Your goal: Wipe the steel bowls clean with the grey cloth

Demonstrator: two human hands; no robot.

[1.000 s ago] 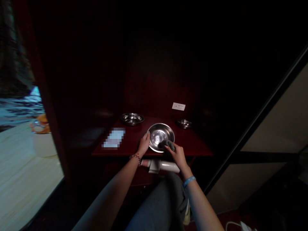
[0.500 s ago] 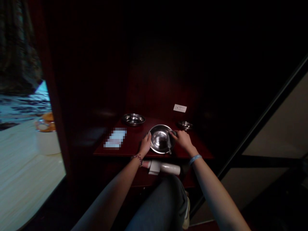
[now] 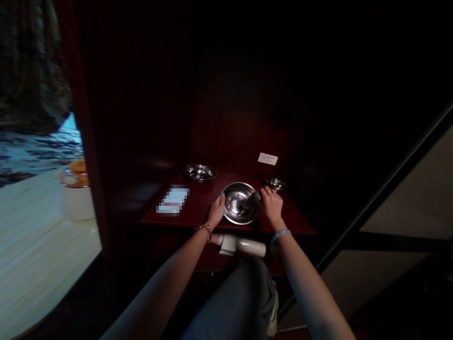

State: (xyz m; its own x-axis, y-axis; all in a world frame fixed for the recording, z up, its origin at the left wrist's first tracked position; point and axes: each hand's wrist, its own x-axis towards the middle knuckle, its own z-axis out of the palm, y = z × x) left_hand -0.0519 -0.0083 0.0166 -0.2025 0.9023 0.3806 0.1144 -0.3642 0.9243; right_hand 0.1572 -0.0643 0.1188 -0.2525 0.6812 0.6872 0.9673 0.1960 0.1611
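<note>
A shiny metal mixing bowl (image 3: 235,213) sits near the front of the dark red shelf. My left hand (image 3: 216,210) is closed on the bowl's left rim, thumb on top. Over the right side of the bowl, my right hand (image 3: 272,204) is in a fist around a short utensil (image 3: 258,195) with a dark grey-green handle. Its lower end reaches into the bowl; shade and reflections hide its exact kind. Behind and to the left stands a shallow metal bowl (image 3: 200,174). A smaller metal bowl (image 3: 275,183) is just behind my right hand.
A blurred-out phone-like screen (image 3: 173,200) lies left on the shelf (image 3: 198,210). White cylindrical things (image 3: 251,247) rest on a lower ledge, close to my knee. The wall has a white socket (image 3: 268,158). Far left, a pale table (image 3: 31,241) holds an orange-lidded pot (image 3: 78,200).
The utensil has shifted within the bowl, its lower end now closer to the bowl's middle. My right wrist has turned more upright. My left hand keeps the rim. The view has shifted slightly.
</note>
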